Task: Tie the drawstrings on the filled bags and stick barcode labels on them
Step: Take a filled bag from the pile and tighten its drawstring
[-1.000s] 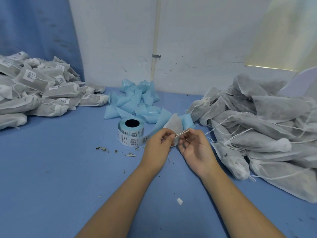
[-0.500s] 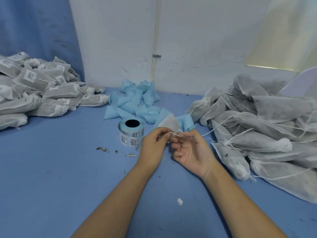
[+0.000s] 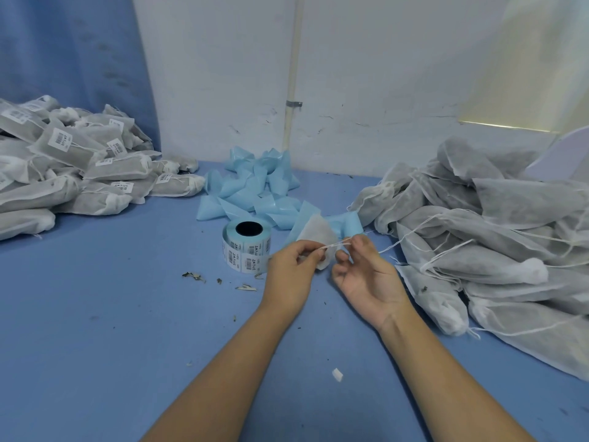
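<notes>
A small white fabric bag (image 3: 315, 232) stands between my hands at the table's middle. My left hand (image 3: 291, 275) pinches one end of its white drawstring (image 3: 333, 245) near the bag's neck. My right hand (image 3: 366, 275), palm up, pinches the other end with thumb and fingertips. The string runs taut between them. A roll of barcode labels (image 3: 247, 247) stands just left of my left hand.
Labelled, tied bags (image 3: 79, 173) are heaped at the back left. Unlabelled filled bags (image 3: 484, 244) with loose strings pile up on the right. Blue label backing strips (image 3: 258, 193) lie behind the roll. Crumbs and a white scrap (image 3: 337, 374) dot the blue table (image 3: 95, 362).
My hands have drawn slightly apart, pulling the drawstring straight between them; the right hand's fingers moved from bunched against the left hand to pinching the string end further right.
</notes>
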{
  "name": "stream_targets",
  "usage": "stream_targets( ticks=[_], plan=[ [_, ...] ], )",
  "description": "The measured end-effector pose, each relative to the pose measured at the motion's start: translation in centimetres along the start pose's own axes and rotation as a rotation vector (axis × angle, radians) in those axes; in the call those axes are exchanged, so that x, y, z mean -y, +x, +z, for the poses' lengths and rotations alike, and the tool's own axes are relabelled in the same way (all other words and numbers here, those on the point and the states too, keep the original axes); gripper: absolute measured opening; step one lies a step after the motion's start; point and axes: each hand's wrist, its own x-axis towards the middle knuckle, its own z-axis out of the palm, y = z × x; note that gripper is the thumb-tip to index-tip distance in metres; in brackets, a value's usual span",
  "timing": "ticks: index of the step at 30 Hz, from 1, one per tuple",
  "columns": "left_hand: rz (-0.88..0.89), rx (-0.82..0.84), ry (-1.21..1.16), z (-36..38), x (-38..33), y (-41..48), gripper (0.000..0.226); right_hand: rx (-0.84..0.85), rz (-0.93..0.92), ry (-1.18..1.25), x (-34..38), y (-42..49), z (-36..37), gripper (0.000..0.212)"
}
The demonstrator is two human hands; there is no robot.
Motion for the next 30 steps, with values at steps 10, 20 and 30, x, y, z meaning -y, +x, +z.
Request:
stream_targets(
  ticks=[10,20,30],
  plan=[
    [0.098,-0.022,0.318,-0.2,1.0,0.0,0.013,-0.023,-0.021,-0.026,0.0,0.1,0.0,0.009],
    [0.201,0.043,0.551,-0.1,1.6,-0.1,0.049,0.025,0.006,0.056,0.2,0.0,-0.1,0.007],
    [0.180,0.017,0.488,0.0,1.0,-0.1,0.004,0.009,-0.036,0.132,0.2,-0.1,-0.2,0.018]
  ],
)
